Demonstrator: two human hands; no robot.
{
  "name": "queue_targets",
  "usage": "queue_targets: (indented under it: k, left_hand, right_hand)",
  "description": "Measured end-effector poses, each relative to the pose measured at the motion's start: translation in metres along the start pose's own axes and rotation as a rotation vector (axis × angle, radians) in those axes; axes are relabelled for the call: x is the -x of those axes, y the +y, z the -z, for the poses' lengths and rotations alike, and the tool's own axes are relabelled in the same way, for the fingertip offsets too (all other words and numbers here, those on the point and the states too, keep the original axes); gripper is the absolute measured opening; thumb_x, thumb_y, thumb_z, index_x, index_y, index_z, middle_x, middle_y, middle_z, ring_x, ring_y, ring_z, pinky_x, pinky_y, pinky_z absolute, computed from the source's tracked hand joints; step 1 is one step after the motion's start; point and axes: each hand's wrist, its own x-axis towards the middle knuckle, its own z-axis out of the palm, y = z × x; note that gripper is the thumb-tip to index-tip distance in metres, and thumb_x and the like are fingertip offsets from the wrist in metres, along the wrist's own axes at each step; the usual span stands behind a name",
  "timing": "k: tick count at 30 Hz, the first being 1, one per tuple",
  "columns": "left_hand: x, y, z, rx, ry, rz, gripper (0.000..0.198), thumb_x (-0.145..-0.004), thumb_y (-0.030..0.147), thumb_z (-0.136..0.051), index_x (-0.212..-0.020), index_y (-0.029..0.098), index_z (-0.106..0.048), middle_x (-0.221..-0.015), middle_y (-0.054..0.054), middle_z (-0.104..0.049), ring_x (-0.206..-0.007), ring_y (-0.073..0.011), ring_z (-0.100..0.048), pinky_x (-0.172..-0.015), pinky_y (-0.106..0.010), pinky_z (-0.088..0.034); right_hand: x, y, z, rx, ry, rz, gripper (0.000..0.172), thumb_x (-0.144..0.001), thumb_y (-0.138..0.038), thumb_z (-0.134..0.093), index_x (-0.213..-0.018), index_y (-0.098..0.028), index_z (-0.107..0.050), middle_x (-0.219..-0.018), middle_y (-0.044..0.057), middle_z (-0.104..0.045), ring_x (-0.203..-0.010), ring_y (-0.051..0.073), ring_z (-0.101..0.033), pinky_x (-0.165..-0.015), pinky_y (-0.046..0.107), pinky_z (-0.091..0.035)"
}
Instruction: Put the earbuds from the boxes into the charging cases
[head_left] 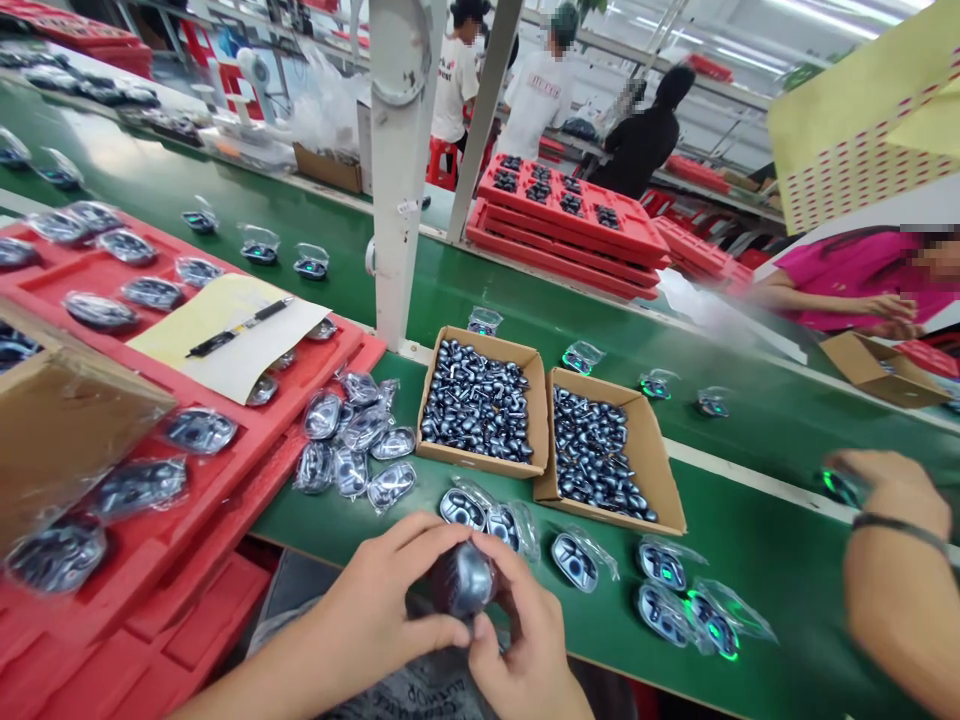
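Note:
Between my left hand [382, 600] and my right hand [517, 640] I hold a dark, glossy oval earbud case [463, 580], with fingers of both hands around it. Just beyond my hands, several open cases in clear plastic bags [575, 560] lie on the green conveyor belt [757, 550], some with green lights glowing. Two cardboard boxes [465, 462] of dark earbuds stand further up the belt. A pile of bagged cases [349, 440] lies to their left.
A co-worker's wristbanded hand [892, 490] reaches over the belt at right. A red foam tray [330, 365] holding bagged cases and yellow paper lies at left. Stacked red trays [562, 250] stand beyond the belt, near several standing people.

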Motion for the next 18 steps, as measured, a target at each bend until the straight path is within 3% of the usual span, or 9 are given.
queue_targets:
  k: [7,18]
  left_hand:
    - [-0.004,0.006,0.001,-0.098,0.015,-0.090,0.052,-0.066,0.020,-0.062,-0.115,0.030,-0.047,-0.108,-0.002,-0.052,-0.093,-0.0184,-0.052,-0.081,-0.029,-0.045]
    - [-0.010,-0.006,-0.012,0.048,-0.025,-0.063,0.051,-0.063,0.011,-0.059,-0.110,0.028,-0.049,-0.106,-0.002,-0.052,-0.093,-0.0162,-0.051,-0.080,-0.029,-0.047]
  right_hand:
    - [-0.002,-0.005,0.000,-0.017,-0.007,-0.076,0.056,-0.068,-0.008,-0.042,-0.121,-0.022,-0.031,-0.115,0.008,-0.053,-0.101,0.020,-0.056,-0.083,0.031,-0.049]
    - [0.003,-0.008,-0.002,0.066,-0.017,-0.178,0.061,-0.064,-0.004,-0.041,-0.122,-0.020,-0.032,-0.115,0.007,-0.053,-0.100,0.018,-0.055,-0.085,0.028,-0.047]
